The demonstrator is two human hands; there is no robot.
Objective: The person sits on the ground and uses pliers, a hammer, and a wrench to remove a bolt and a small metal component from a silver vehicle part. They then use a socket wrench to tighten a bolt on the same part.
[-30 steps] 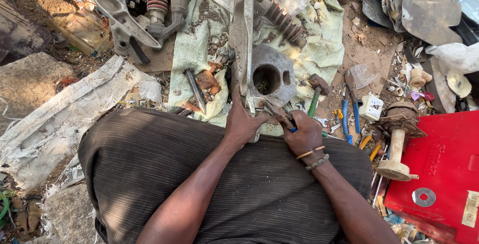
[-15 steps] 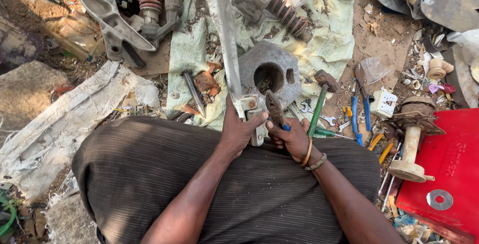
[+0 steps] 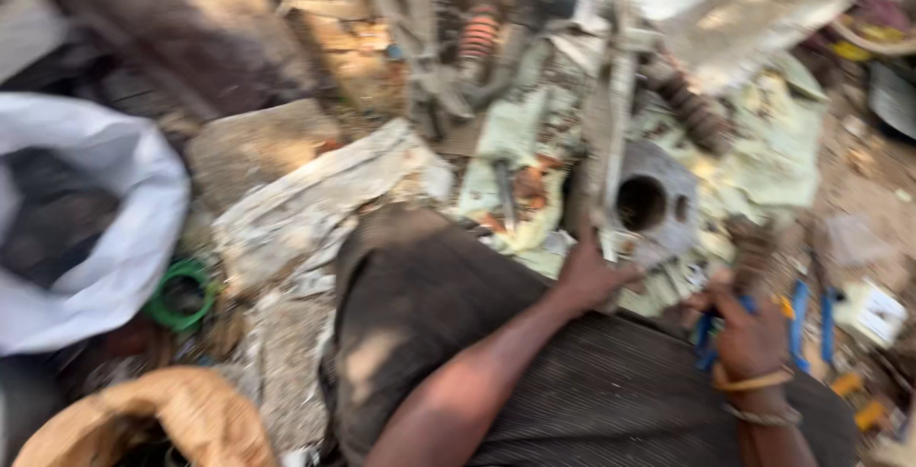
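Left hand (image 3: 590, 276) curled around the lower end of a long grey metal bar (image 3: 615, 133), fingers closed on it, thumb side turned to the right. Bar standing almost upright in the picture, running from the hand up toward the top edge of a pale green cloth (image 3: 763, 143). Just right of the bar, touching or nearly touching it, a grey metal casting (image 3: 668, 195) with one big round hole and one small hole beside it; lying on the cloth, near its lower edge.

Right hand (image 3: 749, 333) lower and more to the right, near the lower right corner of the cloth, with two bracelets on the wrist. Fingers bent around a tool with blue handles (image 3: 708, 338); grip closed, but too blurred to tell exactly how the fingers sit. Above this hand a dark ribbed piece (image 3: 754, 248), blurred, not clear if held.

Both forearms resting over a dark striped fabric (image 3: 572, 400) on the lap.

Farther out on the cloth: a rusty coil spring (image 3: 695, 109) right of the bar, and small rusty parts (image 3: 525, 186) left of it. Beyond the top edge of the cloth, a red and orange shock absorber spring (image 3: 482, 23). More blue-handled pliers (image 3: 811, 319) on the ground at the right. At the left, a white sack (image 3: 105, 238), a green ring (image 3: 181, 290), a flat stone (image 3: 253, 147) and a brown sack (image 3: 153, 424) in the lower left corner. Whole view strongly blurred.
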